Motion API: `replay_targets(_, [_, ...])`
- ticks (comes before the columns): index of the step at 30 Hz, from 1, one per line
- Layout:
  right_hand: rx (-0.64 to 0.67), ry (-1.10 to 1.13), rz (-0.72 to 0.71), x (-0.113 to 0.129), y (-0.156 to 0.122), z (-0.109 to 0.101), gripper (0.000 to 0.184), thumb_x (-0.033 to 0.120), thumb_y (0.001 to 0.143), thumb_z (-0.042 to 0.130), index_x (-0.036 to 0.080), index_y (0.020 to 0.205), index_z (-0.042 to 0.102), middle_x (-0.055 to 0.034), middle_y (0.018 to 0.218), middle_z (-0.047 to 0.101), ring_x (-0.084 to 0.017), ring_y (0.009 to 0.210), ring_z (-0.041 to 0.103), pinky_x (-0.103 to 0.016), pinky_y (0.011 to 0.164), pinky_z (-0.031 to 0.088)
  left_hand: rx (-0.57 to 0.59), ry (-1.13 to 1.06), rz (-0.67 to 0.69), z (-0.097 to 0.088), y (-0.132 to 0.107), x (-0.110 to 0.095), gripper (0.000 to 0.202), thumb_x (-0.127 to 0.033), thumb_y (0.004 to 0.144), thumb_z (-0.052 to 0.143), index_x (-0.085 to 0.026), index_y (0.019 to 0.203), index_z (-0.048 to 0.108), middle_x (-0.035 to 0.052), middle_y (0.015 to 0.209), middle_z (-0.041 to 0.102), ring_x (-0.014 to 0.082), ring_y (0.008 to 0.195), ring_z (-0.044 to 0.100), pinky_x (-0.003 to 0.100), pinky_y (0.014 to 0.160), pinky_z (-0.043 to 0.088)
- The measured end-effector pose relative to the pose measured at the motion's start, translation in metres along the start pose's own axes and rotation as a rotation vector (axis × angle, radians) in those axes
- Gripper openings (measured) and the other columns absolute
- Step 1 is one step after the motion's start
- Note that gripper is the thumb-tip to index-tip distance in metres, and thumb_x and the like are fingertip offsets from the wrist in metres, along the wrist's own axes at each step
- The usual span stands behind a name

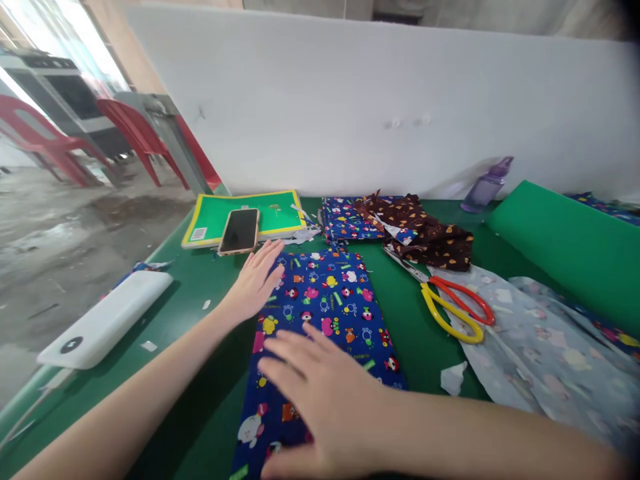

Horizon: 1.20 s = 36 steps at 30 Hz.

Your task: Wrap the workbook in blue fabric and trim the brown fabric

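Note:
A blue cloth (pixel 345 320) printed with small cartoon animals lies flat in front of me on the green table. My left hand (pixel 256 279) rests along its upper left edge, fingers stretched out and pointing away from me. Over the lower middle of the cloth is my right hand (pixel 320 393), its fingers spread; whether the palm touches the fabric I cannot tell. Neither hand holds anything. To the right of the cloth lie scissors (pixel 453 310) with one red and one yellow handle, their blade tips reaching under the edge of a brown patterned cloth (pixel 430 233).
A phone (pixel 240 231) rests on a green book (pixel 275 212) at the back left. A white power bank (pixel 107 323) with a cable lies left. A purple spray bottle (pixel 486 188), a green board (pixel 575 247) and pale fabric (pixel 550 347) are on the right. A white panel (pixel 350 100) stands behind.

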State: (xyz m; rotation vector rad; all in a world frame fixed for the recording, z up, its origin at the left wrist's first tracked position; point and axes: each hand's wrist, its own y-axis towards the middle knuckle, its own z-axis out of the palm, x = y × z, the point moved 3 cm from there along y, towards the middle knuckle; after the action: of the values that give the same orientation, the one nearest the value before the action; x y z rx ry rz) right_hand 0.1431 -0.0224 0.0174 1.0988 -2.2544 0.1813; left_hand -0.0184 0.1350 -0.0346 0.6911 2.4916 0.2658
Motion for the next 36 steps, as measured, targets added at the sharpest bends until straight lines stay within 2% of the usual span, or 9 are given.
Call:
replay_targets(6, [0.209,-0.041,-0.147,-0.003,-0.001,0.054,0.066,0.046,0.094,0.037,0.01,0.147,0.024,-0.0171,0.154,0.012,-0.027,0.143,0.001,-0.048,0.116,0.0,0.169,0.168,-0.094,0.012,-0.01,0.023,0.055,-0.045,0.096,0.024,-0.026,0.147,0.023,0.0051,0.155,0.023,0.0225,0.143,0.018,0.053,0.114,0.011])
replay_targets(11, [0.214,0.126,-0.165,0.002,-0.004,0.021,0.067,0.051,0.091,0.031,0.036,0.149,0.003,0.0037,0.154,0.012,-0.018,0.143,0.014,-0.042,0.118,0.003,0.111,0.099,-0.129,0.014,-0.011,0.026,0.056,-0.043,0.094,0.031,-0.024,0.146,0.028,0.008,0.153,0.026,0.024,0.142,0.022,0.052,0.114,0.01])
replay_targets(13, [0.025,0.079,-0.029,-0.005,-0.006,-0.01,0.064,0.052,0.089,0.038,0.029,0.147,0.025,-0.0019,0.152,0.031,-0.021,0.14,0.025,-0.039,0.118,0.006,0.073,0.051,-0.173,0.013,-0.011,0.026,0.059,-0.043,0.092,0.035,-0.019,0.145,0.029,0.0121,0.152,0.03,0.0262,0.141,0.025,0.052,0.114,0.011])
replay_targets(15, [-0.162,-0.021,0.191,-0.026,-0.011,-0.037,0.057,0.047,0.087,0.045,0.019,0.137,0.043,-0.0094,0.14,0.047,-0.025,0.131,0.039,-0.039,0.113,0.024,0.047,0.02,-0.224,0.011,-0.011,0.025,0.064,-0.044,0.09,0.038,-0.013,0.145,0.027,0.0171,0.146,0.038,0.029,0.138,0.03,0.053,0.113,0.014])
replay_targets(19, [-0.423,-0.148,0.654,-0.095,-0.029,-0.068,0.044,0.04,0.083,0.054,0.014,0.117,0.056,-0.0186,0.119,0.056,-0.036,0.115,0.048,-0.052,0.097,0.036,0.015,-0.11,-0.341,0.007,-0.013,0.019,0.064,-0.046,0.087,0.046,-0.016,0.142,0.033,0.0172,0.134,0.053,0.0323,0.127,0.047,0.051,0.106,0.032])
replay_targets(21, [-0.448,-0.11,0.73,-0.124,-0.035,-0.071,0.032,0.043,0.082,0.055,0.014,0.095,0.062,-0.019,0.105,0.059,-0.039,0.111,0.049,-0.056,0.094,0.034,-0.045,-0.298,-0.421,0.007,-0.014,0.017,0.064,-0.043,0.082,0.054,-0.021,0.14,0.037,0.0159,0.132,0.055,0.0317,0.121,0.053,0.049,0.101,0.039])
replay_targets(24, [-0.463,0.031,0.776,-0.146,-0.039,-0.066,0.027,0.046,0.078,0.059,0.018,0.076,0.059,-0.0125,0.088,0.061,-0.032,0.092,0.058,-0.05,0.086,0.041,-0.17,-0.53,-0.478,0.009,-0.013,0.015,0.062,-0.037,0.079,0.061,-0.02,0.135,0.041,0.0162,0.13,0.056,0.0283,0.119,0.055,0.044,0.099,0.044])
replay_targets(30, [-0.561,0.545,0.751,-0.135,-0.033,-0.054,0.034,0.034,0.074,0.065,0.023,0.103,0.05,-0.0051,0.107,0.063,-0.018,0.089,0.062,-0.033,0.076,0.05,-0.332,-0.711,-0.464,0.001,-0.008,0.007,0.051,-0.034,0.079,0.061,-0.018,0.125,0.043,0.0129,0.118,0.061,0.0219,0.106,0.063,0.037,0.09,0.052])
replay_targets(36, [-0.537,1.038,0.748,-0.124,-0.024,-0.046,0.033,0.028,0.076,0.061,0.018,0.106,0.053,-0.009,0.097,0.068,-0.019,0.081,0.067,-0.036,0.075,0.055,-0.415,-0.871,-0.494,-0.001,-0.008,-0.004,0.048,-0.028,0.07,0.069,-0.018,0.114,0.053,0.0084,0.109,0.064,0.0216,0.101,0.063,0.038,0.092,0.051])
